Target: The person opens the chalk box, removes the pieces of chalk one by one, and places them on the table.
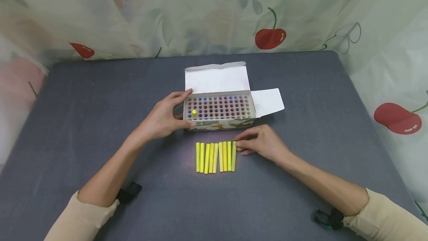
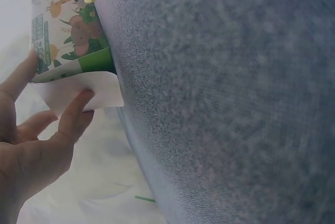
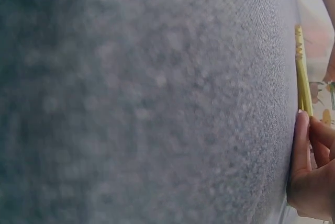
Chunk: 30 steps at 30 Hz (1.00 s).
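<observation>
A white cardboard box (image 1: 219, 123) with printed animals stands with its lid up, showing a tray of holes (image 1: 219, 106). One yellow chalk stick (image 1: 194, 113) stands upright in a hole near the front left. My left hand (image 1: 165, 116) grips the box's left end, thumb at the front corner and a finger at the back corner. Nearer me lies a row of several yellow chalk sticks (image 1: 211, 158). My right hand (image 1: 262, 144) pinches the far end of the rightmost chalk stick (image 1: 233, 157) between thumb and fingers; the right wrist view shows this pinch edge-on.
A dark grey cloth-covered table (image 1: 100, 114) lies under everything. The box's side flap (image 1: 267, 101) sticks out to the right, and its lid (image 1: 217, 79) leans back. A patterned curtain (image 1: 207, 14) hangs behind and at both sides.
</observation>
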Available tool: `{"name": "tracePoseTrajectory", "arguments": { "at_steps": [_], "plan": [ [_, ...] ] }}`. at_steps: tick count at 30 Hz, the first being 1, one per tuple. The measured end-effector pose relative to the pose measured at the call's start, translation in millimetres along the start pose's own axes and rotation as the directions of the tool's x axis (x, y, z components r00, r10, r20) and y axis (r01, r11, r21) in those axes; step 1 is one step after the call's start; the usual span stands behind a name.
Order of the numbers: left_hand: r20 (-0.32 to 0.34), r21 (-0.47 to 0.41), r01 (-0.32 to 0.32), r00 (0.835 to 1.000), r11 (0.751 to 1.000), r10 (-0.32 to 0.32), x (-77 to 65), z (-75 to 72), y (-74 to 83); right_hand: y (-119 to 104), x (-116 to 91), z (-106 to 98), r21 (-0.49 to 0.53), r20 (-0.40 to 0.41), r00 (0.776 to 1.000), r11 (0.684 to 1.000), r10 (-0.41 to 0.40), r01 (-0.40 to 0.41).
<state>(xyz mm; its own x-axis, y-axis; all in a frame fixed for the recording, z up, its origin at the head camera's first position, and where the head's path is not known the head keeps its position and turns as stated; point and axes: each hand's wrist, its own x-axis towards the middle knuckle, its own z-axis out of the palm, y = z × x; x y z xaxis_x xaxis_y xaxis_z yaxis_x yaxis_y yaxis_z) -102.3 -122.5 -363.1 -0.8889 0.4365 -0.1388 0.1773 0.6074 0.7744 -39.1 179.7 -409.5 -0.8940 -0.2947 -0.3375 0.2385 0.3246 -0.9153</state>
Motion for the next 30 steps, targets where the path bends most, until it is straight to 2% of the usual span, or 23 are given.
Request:
{"name": "tracePoseTrajectory", "arguments": {
  "at_steps": [10,15,21,25,30],
  "plan": [
    [0.001,0.005,-0.005,1.0,1.0,0.005,-0.1,-0.4,0.6,-7.5,0.1,-3.8,-0.009,0.0,1.0,1.0,-0.025,0.025],
    [0.005,0.011,-0.002,1.0,1.0,0.002,0.0,-0.2,-0.4,-14.8,1.5,-7.0,0.005,0.047,0.996,0.997,-0.08,0.08],
    [0.002,0.003,-0.01,1.0,1.0,0.01,-0.2,-0.3,-1.8,-27.3,1.5,-10.3,0.026,0.126,0.979,0.988,-0.157,0.155],
    [0.003,-0.004,-0.013,1.0,1.0,0.013,-0.2,-0.2,-1.7,-36.2,0.5,-11.7,0.017,0.144,0.977,0.987,-0.16,0.16],
    [0.007,-0.004,-0.019,1.0,1.0,0.019,-0.1,-0.3,-1.3,-47.4,1.7,-13.7,0.057,0.145,0.971,0.981,-0.191,0.185]
  ]
}}
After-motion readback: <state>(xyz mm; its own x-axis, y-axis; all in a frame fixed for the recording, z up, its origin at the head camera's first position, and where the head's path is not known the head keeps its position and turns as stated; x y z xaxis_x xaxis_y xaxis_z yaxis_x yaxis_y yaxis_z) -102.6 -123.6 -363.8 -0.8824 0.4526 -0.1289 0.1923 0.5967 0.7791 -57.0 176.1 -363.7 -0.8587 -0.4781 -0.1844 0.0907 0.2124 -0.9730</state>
